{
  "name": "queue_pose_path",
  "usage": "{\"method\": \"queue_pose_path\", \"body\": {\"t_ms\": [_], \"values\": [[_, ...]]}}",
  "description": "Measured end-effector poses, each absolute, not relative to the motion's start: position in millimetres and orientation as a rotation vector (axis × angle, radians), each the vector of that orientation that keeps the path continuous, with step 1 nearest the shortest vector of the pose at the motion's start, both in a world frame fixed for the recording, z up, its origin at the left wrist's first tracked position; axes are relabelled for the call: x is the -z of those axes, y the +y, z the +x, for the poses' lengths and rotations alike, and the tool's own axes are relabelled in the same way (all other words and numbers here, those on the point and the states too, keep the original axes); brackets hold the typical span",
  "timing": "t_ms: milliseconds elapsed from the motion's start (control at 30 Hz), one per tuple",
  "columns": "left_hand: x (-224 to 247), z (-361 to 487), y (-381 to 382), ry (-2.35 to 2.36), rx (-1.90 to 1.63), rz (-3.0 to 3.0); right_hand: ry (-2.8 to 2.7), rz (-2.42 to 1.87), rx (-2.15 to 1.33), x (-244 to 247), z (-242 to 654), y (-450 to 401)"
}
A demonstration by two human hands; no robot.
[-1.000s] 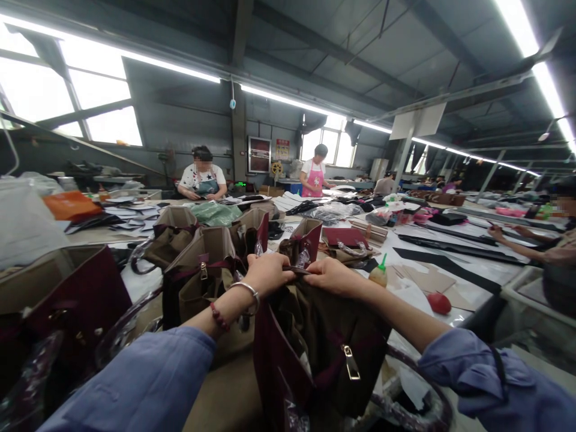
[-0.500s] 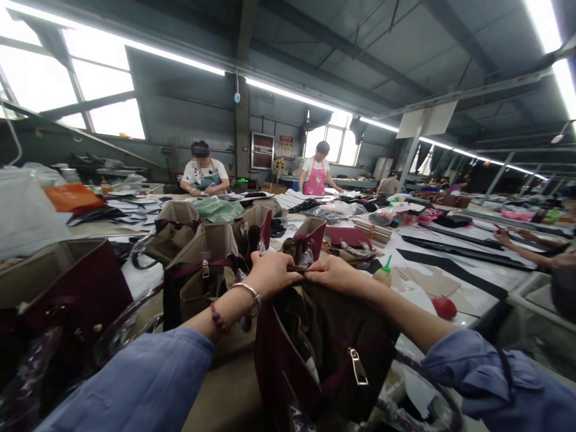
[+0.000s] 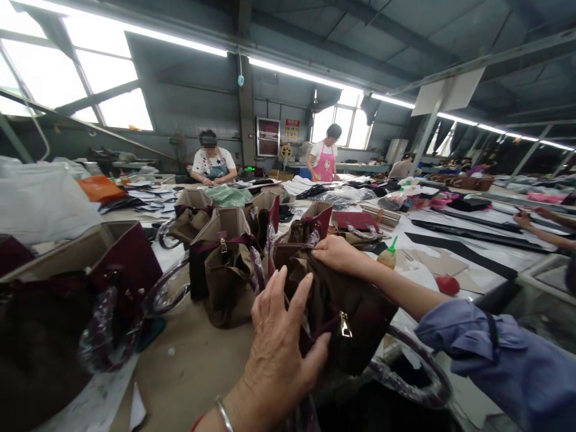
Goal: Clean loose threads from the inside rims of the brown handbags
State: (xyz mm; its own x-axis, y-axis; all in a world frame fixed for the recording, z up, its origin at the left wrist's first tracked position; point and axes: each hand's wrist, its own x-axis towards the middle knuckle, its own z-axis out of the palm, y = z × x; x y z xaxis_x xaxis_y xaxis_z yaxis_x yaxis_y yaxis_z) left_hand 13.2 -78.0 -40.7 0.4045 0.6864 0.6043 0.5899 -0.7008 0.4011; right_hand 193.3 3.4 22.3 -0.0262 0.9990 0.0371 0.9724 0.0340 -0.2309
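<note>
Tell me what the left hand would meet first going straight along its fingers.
The left hand would probably meet the brown-and-burgundy handbag gripped by the right hand; the gap, if any, is unclear.

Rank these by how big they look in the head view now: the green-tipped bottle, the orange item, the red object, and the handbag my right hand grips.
1. Handbag, gripped by the right hand
2. Orange item
3. Green-tipped bottle and red object: too alike to rank

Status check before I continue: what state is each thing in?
Bag: held, top partly open
Right hand: gripping the bag's top edge
Left hand: open, spread
Zip pull: hanging
Handle: plastic-wrapped
Next bag: standing, open-topped
Bottle: upright
Lights: lit
</note>
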Motion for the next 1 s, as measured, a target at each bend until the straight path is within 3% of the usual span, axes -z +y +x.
{"method": "queue_pose_path", "body": {"t_ms": [100,167,233,300,400,500,700,1000], "values": [[48.6,0.3,-77.6,1.193,-1.230,2.263,-2.121,-2.171,-0.101,-27.7,191.9,-20.2],[48.7,-9.2,-72.1,1.119,-1.132,2.022,-2.108,-2.269,0.184,-30.3,191.8,-37.7],[47.8,-16.7,-65.3,1.039,-1.019,1.839,-2.153,-2.150,0.609,-31.0,190.1,-50.8],[47.4,-21.0,-58.9,1.006,-0.970,1.782,-2.316,-1.819,0.799,-29.4,185.4,-56.4],[47.3,-23.1,-52.3,1.005,-0.970,1.764,-2.626,-1.446,0.478,-23.1,174.7,-52.6],[47.0,-23.9,-49.9,0.981,-0.965,1.724,-2.685,-1.376,0.205,-16.7,165.0,-43.7],[44.9,-28.2,-51.2,0.950,-0.907,1.675,-2.670,-1.513,0.132,-15.8,162.8,-37.5],[43.5,-21.6,-46.0,0.979,-0.884,1.664,-2.610,-1.316,0.257,-14.7,164.6,-48.5]]}}
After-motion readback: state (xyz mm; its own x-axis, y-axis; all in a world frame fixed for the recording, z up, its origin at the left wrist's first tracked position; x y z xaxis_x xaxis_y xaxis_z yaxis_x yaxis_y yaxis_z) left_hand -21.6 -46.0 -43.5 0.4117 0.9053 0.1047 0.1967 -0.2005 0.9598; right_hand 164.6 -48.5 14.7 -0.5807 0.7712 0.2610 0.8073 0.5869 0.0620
